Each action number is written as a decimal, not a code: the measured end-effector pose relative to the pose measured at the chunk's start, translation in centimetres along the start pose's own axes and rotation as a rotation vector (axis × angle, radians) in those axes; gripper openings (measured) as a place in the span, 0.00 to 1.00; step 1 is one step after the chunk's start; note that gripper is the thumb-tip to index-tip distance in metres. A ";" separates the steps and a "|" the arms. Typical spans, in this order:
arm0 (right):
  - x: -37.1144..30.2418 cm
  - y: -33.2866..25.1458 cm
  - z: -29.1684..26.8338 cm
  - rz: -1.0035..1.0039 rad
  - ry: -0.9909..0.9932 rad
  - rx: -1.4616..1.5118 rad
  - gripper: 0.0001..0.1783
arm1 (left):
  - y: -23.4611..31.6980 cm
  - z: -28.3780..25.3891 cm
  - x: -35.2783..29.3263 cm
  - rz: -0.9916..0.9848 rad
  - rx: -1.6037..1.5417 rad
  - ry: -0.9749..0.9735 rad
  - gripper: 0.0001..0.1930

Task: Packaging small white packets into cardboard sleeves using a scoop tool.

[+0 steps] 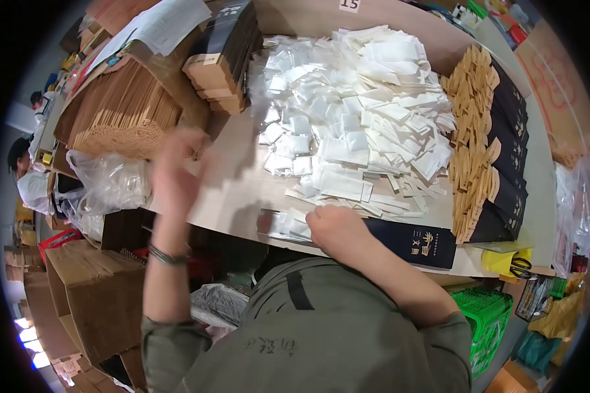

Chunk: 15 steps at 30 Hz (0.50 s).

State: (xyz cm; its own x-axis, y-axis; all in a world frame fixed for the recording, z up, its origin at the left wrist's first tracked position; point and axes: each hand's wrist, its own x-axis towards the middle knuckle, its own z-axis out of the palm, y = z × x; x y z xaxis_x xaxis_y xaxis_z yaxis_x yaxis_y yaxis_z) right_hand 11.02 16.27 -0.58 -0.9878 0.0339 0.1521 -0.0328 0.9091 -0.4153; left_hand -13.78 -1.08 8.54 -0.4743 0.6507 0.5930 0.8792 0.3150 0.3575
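My right hand is closed on a flat dark blue paper sleeve with gold print, at the table's front edge. At the sleeve's left end, white packets and clear film stick out beside my fingers. Raised over the left of the table, my left hand is smeared by motion, so its fingers cannot be read. It is nearest to a carton packed with thin brown pieces, whose kind I cannot make out. A big heap of white flat packets covers the middle.
Dark blue sleeves with brown ends lie in an overlapping row at right. Another dark stack stands at the back left. Scissors sit by a yellow holder. Below are a green crate and a cardboard box.
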 end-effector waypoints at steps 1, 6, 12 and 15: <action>0.0 -0.6 0.1 -0.026 0.000 0.003 0.06 | -3.0 -2.0 2.2 0.069 0.152 0.262 0.12; 0.1 -1.9 -1.4 0.085 0.094 0.135 0.06 | -13.6 -8.9 8.8 -0.263 0.522 -0.039 0.13; 0.2 -1.8 1.5 0.032 0.018 0.044 0.14 | -12.8 -6.5 11.6 -0.354 0.519 -0.265 0.11; -0.1 -2.6 -1.8 0.102 0.180 0.101 0.13 | -14.1 -7.5 10.7 -0.288 0.697 -0.155 0.12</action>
State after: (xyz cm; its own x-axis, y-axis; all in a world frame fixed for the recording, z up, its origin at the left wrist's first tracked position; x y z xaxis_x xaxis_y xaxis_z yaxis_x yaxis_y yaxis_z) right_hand 11.47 14.65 2.09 -0.9438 0.2057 0.2586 0.0421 0.8511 -0.5234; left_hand -31.56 -3.73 15.29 -0.7224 0.5498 0.4193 0.5717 0.8160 -0.0850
